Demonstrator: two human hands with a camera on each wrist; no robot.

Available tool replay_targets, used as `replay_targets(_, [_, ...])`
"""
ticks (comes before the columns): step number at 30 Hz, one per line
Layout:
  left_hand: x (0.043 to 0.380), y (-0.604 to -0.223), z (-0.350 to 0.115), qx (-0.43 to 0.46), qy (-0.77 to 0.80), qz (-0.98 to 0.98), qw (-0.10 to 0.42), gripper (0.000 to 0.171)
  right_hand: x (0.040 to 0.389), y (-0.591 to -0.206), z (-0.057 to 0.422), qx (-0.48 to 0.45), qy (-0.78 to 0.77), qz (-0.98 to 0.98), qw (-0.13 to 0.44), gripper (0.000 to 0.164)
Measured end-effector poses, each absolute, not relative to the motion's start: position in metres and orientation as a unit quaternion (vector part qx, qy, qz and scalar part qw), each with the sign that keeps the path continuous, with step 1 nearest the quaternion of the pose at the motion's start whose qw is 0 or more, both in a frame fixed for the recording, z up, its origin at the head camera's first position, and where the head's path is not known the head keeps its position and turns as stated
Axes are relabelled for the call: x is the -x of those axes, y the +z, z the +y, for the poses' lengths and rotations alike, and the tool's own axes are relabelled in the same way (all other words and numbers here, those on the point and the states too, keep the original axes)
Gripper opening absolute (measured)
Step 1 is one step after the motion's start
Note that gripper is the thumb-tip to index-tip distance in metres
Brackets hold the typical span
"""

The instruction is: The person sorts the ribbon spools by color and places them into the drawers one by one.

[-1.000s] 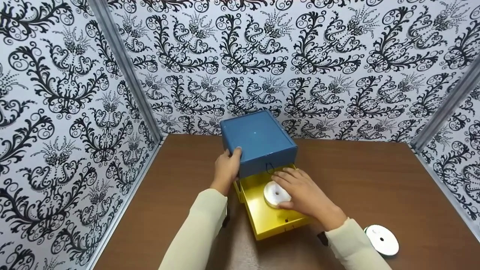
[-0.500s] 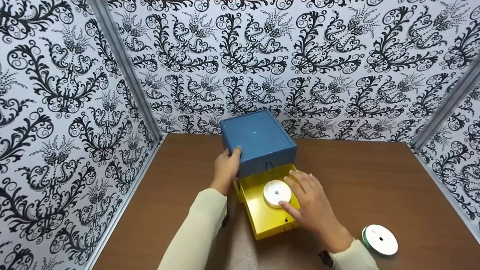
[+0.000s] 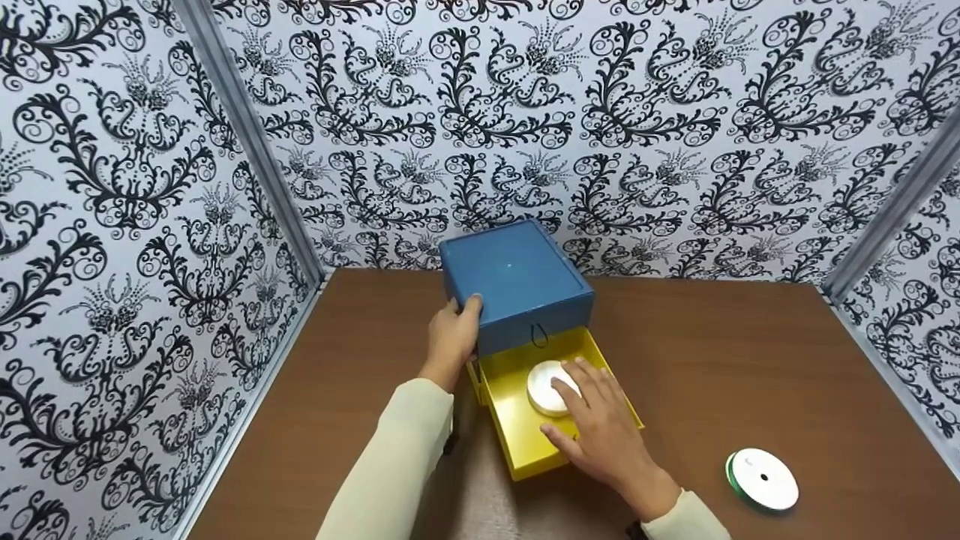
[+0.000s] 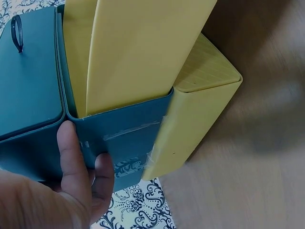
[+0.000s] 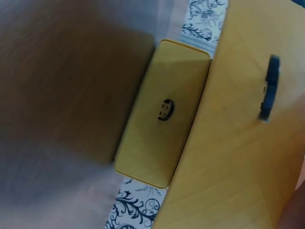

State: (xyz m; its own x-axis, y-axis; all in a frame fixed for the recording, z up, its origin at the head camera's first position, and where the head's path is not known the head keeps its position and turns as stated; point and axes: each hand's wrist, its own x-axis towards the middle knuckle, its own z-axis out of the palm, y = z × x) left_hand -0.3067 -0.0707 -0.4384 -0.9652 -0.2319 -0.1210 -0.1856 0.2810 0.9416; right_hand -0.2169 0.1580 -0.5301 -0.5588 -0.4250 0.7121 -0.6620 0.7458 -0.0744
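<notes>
A blue drawer box (image 3: 514, 277) stands toward the back of the table, its upper drawer pushed in. Below that drawer, a yellow drawer (image 3: 517, 442) is pulled out toward me. Inside lies a white spool (image 3: 544, 386) with a round hole, partly covered by my fingers. My right hand (image 3: 600, 427) is over the drawer, fingers spread and fingertips overlapping the spool's right side. My left hand (image 3: 454, 334) presses the box's left side, thumb near the top edge. In the left wrist view, fingers (image 4: 74, 162) lie against the blue side wall.
On the right of the table lies a second white spool (image 3: 763, 480) with green showing at its rim. A lower yellow drawer (image 5: 159, 148) with a black handle (image 5: 167, 110) is closed under the pulled-out one. Patterned walls (image 3: 540, 135) enclose the table (image 3: 360, 337).
My right hand first draws back from the white spool, then swings left and lower over it. The spool stays in the drawer. My left hand stays at the box.
</notes>
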Motion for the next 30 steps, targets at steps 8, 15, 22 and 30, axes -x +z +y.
replay_targets(8, [0.306, -0.435, -0.069, -0.132, -0.586, -0.800, 0.020, 0.073, 0.224, -0.529, 0.158, -0.309, 0.174, -0.862, 0.361, 0.056])
replay_targets(15, [0.307, -0.438, -0.072, -0.133, -0.586, -0.799, 0.009, 0.075, 0.229, -0.527, 0.157, -0.314, 0.175, -0.856, 0.372, 0.053])
replay_targets(22, [0.308, -0.439, -0.073, -0.132, -0.582, -0.802, 0.011, 0.075, 0.234, -0.524, 0.153, -0.311, 0.181, -0.859, 0.363, 0.053])
replay_targets(30, [0.308, -0.439, -0.070, -0.131, -0.586, -0.799, 0.025, 0.076, 0.234, -0.522, 0.151, -0.311, 0.188, -0.853, 0.374, 0.049])
